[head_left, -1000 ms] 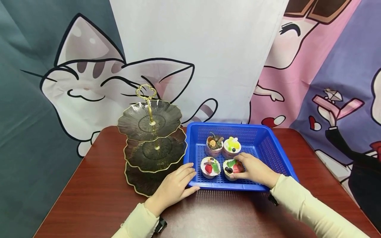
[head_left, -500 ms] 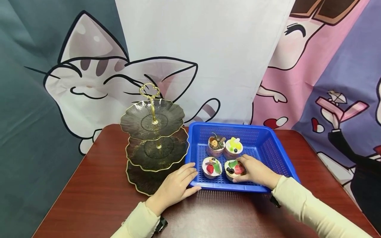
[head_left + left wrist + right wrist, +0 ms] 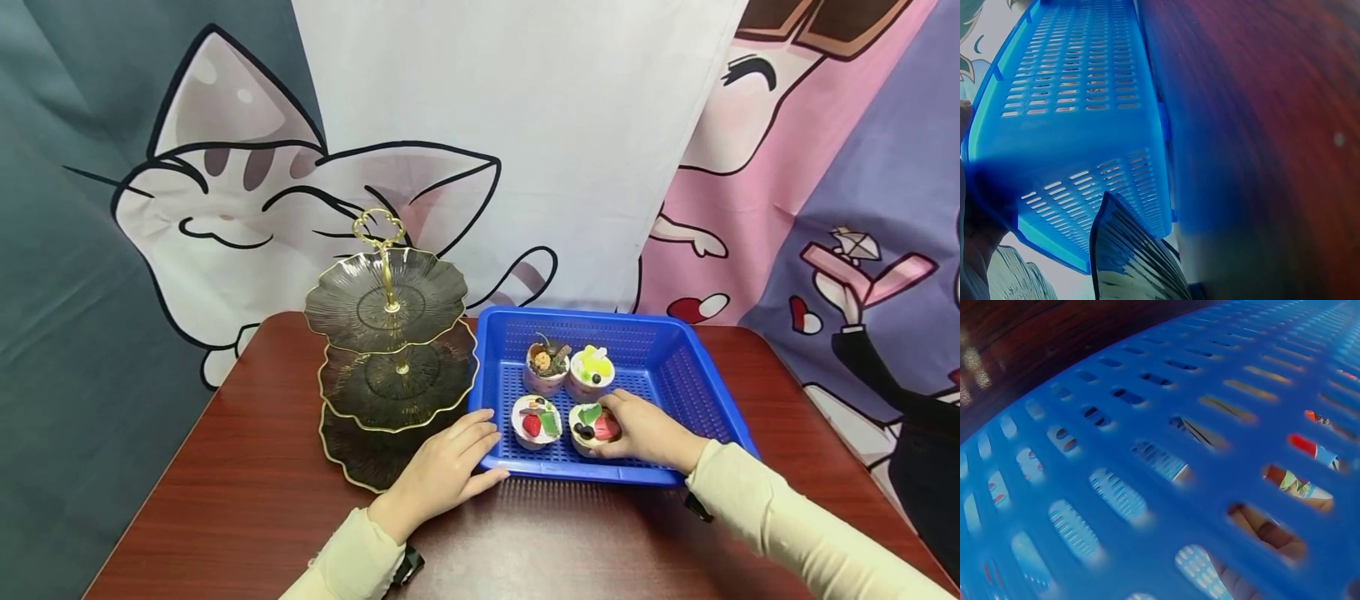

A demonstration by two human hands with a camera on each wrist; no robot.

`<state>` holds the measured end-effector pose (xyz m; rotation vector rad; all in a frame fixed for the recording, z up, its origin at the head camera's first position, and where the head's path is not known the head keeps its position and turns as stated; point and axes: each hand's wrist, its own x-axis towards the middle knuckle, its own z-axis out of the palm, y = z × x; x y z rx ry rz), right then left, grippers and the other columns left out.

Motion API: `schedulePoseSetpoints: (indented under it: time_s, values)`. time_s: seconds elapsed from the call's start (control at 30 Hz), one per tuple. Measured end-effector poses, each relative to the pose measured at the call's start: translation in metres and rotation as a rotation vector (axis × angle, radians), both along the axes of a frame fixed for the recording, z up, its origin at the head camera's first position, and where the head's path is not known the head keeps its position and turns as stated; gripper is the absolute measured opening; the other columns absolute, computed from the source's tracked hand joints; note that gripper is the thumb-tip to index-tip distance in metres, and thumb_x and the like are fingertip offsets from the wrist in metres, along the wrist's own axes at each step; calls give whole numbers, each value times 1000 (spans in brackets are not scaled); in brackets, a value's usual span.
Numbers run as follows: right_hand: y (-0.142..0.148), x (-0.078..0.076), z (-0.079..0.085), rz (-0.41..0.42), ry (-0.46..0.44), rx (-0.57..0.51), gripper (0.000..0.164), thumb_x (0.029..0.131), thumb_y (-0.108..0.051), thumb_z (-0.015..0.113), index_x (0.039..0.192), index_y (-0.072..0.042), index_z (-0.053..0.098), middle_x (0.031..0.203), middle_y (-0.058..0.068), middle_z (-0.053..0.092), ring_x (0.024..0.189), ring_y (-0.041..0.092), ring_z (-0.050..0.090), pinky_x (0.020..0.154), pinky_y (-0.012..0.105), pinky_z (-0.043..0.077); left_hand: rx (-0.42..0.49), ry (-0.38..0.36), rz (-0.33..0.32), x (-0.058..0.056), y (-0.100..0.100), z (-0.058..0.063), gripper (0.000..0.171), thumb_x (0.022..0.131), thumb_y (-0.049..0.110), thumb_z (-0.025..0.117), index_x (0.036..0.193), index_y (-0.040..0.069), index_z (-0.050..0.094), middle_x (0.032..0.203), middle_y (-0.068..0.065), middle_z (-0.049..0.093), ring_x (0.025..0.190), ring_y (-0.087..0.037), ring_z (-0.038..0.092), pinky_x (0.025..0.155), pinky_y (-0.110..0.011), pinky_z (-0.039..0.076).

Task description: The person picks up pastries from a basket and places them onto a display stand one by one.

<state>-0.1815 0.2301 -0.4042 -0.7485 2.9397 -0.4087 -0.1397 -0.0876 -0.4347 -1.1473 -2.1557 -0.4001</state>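
Observation:
My right hand [image 3: 647, 429] reaches over the front rim of a blue plastic basket [image 3: 592, 471] and grips a cupcake [image 3: 584, 432] topped with strawberry, dark berries and a green piece. The thumb is at its near side, the other fingers at its far side. Through the basket slots in the right wrist view, parts of the fingers [image 3: 1266, 531] show. My left hand [image 3: 442, 471] rests on the basket's front-left corner, its fingers extended over the rim. A strawberry-topped cupcake [image 3: 536, 422], a chocolate one [image 3: 546, 367] and a yellow-fruit one [image 3: 590, 372] stand in the basket.
Left of the basket stands a three-tier dark plate stand [image 3: 386, 300] with gold edges and a gold top handle [image 3: 378, 227]. Both stand on a reddish-brown wooden table [image 3: 247, 467]. A cartoon-printed cloth [image 3: 525, 125] hangs behind.
The camera view has shifted slightly. My right thumb has closed in on the near side of the cupcake, which stays in the basket. My left hand stays at the corner.

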Motion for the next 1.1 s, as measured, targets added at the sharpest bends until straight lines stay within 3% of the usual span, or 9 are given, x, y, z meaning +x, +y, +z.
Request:
schedulePoseSetpoints:
  time_s: [0.2,0.6,1.1]
  values:
    - [1,-1,-1,-5,8,-16,53,68,-29,78,107,1,60,91,2,58,80,11,52,69,27,50,2,-1,-2,-1,-1,-1,61,102,49,29,103,5,71,106,-5,70,117,-20,60,100,-29,52]
    - [2,1,1,-4,63,-36,50,67,-29,78,102,1,61,88,1,57,79,10,51,67,26,49,6,4,-15,-1,0,-2,57,102,48,33,103,5,71,105,-6,70,117,-21,60,100,-29,52]
    - [1,7,29,-40,64,-40,54,71,-33,80,108,2,61,91,2,59,80,11,52,67,24,51,3,26,-21,-1,-1,-1,52,101,47,39,102,5,70,105,-5,69,117,-21,60,101,-28,51]
